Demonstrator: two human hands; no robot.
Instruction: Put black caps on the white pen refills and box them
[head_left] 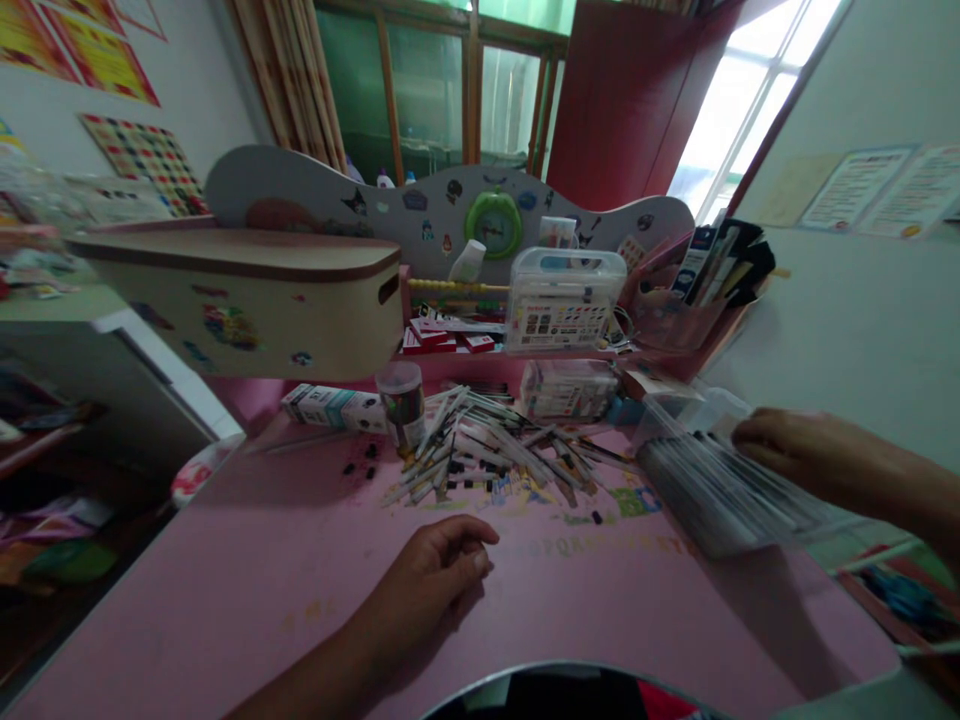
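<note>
Head view: slim pens (pixel 739 490) lie in a clear box (pixel 720 548) on the tabletop's (pixel 300 560) right, long axes slanting far left to near right, dark ends far. Whether the right hand (pixel 791 447), over them, grips any cannot be told. The left hand (pixel 446 562) rests with loosely bent, bare fingers. Faded tabletop lettering reads "PQR"; the carrying case's (pixel 566 300) label is illegible.

Bare left hand (pixel 442 568) relaxed, bare right hand (pixel 776 440) bent

The left forearm (pixel 349 655) slants over the near part of the smooth, flat pink counter (pixel 585 610), fingers loosely curled, index straighter. The right forearm (pixel 885 475) crosses the counter's right side, fingertips hard to make out.
</note>
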